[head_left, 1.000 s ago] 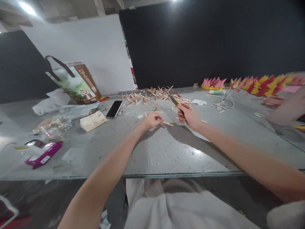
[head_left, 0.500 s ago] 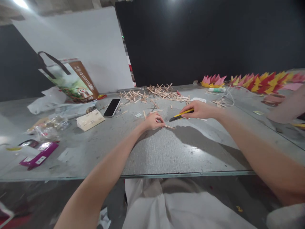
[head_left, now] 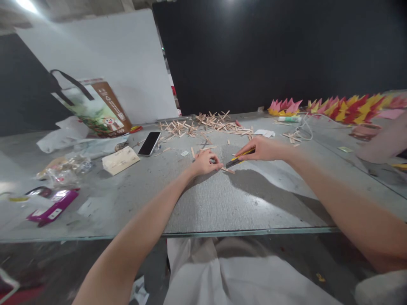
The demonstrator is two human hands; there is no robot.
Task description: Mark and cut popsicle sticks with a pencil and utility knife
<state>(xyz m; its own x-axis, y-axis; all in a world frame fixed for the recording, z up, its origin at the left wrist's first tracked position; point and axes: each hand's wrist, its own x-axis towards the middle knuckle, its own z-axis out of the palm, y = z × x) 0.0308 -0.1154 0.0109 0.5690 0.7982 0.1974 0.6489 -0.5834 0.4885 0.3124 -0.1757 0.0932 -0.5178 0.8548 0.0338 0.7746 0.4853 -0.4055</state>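
My right hand (head_left: 265,149) grips a yellow and black utility knife (head_left: 239,157), its tip angled down to the left toward a short wooden stick (head_left: 228,170) lying on the grey table (head_left: 222,203). My left hand (head_left: 205,162) rests on the table with curled fingers pressing down on the left end of that stick. The two hands are a few centimetres apart. Behind them lies a scatter of glued wooden stick crosses (head_left: 206,123).
A black phone (head_left: 150,143) and a pale flat box (head_left: 121,160) lie to the left, with a printed bag (head_left: 95,108), plastic wrappers and a purple packet (head_left: 52,206). Folded red, yellow and pink paper shapes (head_left: 346,109) line the far right. Another person's arm (head_left: 386,144) reaches in at right.
My right hand swung the knife from upright to pointing left, then lowered its tip close to the stick. My left hand stayed on the stick.
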